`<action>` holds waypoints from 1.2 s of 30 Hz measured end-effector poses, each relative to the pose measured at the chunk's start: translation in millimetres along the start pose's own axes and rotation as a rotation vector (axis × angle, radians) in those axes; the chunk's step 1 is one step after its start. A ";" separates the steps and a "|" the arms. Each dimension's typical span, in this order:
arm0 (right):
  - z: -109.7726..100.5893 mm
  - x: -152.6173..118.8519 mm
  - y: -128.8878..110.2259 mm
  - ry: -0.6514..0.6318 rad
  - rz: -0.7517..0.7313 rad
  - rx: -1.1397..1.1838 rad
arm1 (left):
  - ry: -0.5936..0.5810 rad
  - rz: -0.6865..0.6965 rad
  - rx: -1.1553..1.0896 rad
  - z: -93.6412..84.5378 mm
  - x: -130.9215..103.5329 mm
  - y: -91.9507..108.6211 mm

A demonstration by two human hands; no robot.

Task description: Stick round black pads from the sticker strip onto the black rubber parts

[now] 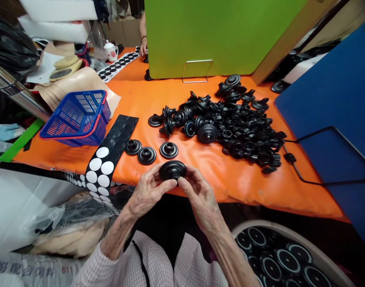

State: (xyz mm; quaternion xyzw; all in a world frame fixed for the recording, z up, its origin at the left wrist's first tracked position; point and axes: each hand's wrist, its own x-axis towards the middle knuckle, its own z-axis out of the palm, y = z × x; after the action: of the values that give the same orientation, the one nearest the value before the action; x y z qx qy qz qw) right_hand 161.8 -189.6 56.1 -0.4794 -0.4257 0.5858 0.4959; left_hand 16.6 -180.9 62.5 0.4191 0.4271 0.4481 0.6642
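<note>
Both my left hand (pixel 151 186) and my right hand (pixel 199 192) are closed on one black round plastic base (pixel 172 169), just over the table's front edge. Its wide stepped disc faces up and away, and my thumbs press on its near side. Beyond it, three similar bases (pixel 146 155) lie on the orange table, hollow stems upward. To their left runs a black strip (pixel 118 133) with round stickers, its white circles (pixel 103 181) showing toward the front and hanging over the edge.
A heap of black plastic parts (pixel 208 134) covers the right middle of the orange table (pixel 131 93). A blue basket (pixel 76 115) stands left. Green (pixel 218 36) and blue boards (pixel 328 107) rise behind and right. Below right, a tub (pixel 240 225) holds finished-looking discs. Another person's hand (pixel 143 47) shows far back.
</note>
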 end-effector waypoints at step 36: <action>4.4 -14.6 11.9 0.005 -0.047 0.038 | 0.103 0.118 -0.062 13.3 -12.2 -20.7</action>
State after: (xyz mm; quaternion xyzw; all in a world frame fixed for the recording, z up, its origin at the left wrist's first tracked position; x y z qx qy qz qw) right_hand 156.2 -205.9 47.4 -0.4613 -0.4243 0.5808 0.5195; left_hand 31.1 -200.0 49.2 0.3990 0.4211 0.5204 0.6266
